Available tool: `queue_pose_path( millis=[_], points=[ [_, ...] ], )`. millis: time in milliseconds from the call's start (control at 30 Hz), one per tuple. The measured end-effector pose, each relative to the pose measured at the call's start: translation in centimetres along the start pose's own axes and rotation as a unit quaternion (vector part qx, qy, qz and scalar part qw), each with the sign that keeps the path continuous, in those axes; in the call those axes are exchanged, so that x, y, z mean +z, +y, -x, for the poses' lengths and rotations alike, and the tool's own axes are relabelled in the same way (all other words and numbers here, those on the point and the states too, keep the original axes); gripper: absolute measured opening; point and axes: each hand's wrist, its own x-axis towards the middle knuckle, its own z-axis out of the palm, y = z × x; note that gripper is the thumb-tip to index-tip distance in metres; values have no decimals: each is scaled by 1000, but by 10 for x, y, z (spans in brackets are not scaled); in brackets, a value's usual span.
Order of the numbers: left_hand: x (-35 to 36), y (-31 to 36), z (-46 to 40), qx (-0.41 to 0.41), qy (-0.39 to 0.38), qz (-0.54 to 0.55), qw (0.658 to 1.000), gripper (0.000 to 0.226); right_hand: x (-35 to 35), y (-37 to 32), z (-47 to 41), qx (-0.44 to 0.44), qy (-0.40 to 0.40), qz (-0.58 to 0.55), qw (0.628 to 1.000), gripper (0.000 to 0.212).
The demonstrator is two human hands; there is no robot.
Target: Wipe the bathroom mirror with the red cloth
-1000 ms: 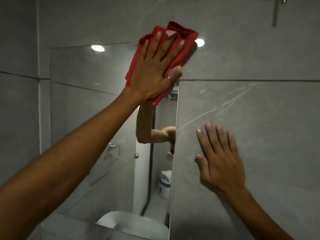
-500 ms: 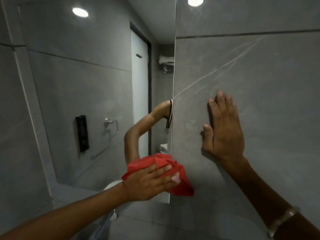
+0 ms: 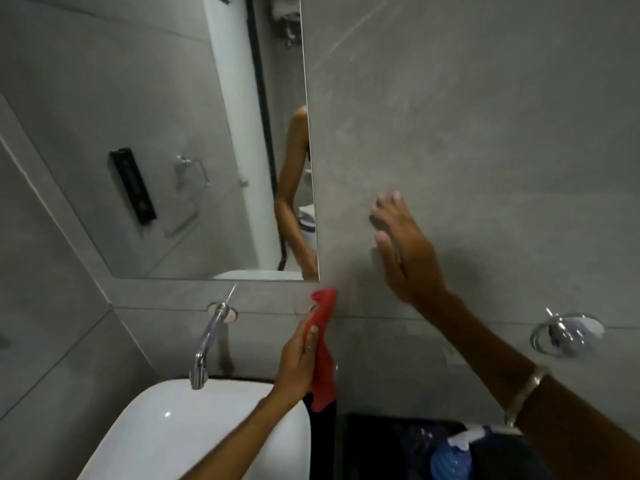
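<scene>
The frameless mirror (image 3: 166,133) fills the upper left of the grey tiled wall and reflects an arm, a door and a towel ring. My left hand (image 3: 299,362) grips the red cloth (image 3: 323,344) below the mirror's lower right corner, off the glass; the cloth hangs in a long strip against the wall. My right hand (image 3: 405,251) is to the right of the mirror with fingers spread, flat against or very close to the wall tile.
A chrome tap (image 3: 207,341) juts from the wall over a white basin (image 3: 166,434). A chrome fitting (image 3: 564,332) is fixed to the wall at right. A dark bin (image 3: 398,445) holding blue and white items stands at bottom right.
My left hand swept the cloth down the mirror's right edge from top to bottom and now holds it below the glass. The view tilted down. My right hand stayed by the wall.
</scene>
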Motion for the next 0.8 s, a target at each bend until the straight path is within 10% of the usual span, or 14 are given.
queue_pose_path(
  millis=[167, 333, 433, 533, 667, 800],
  points=[
    [29, 27, 52, -214, 71, 268, 937, 40, 36, -14, 133, 359, -21, -190, 913, 46],
    [74, -8, 105, -205, -105, 33, 973, 73, 66, -26, 220, 580, -107, -463, 662, 29],
    [93, -49, 117, -245, -122, 86, 958, 58, 65, -2, 263, 665, -63, -490, 560, 37],
    [100, -98, 124, -362, -101, 72, 924, 73, 63, 29, 302, 726, -85, -420, 537, 52],
    [103, -147, 149, -588, -154, 135, 783, 78, 76, 64, 346, 767, -114, -378, 506, 56],
    [114, -165, 148, -546, -141, 98, 820, 65, 91, 99, 356, 755, -142, -355, 532, 58]
  ],
)
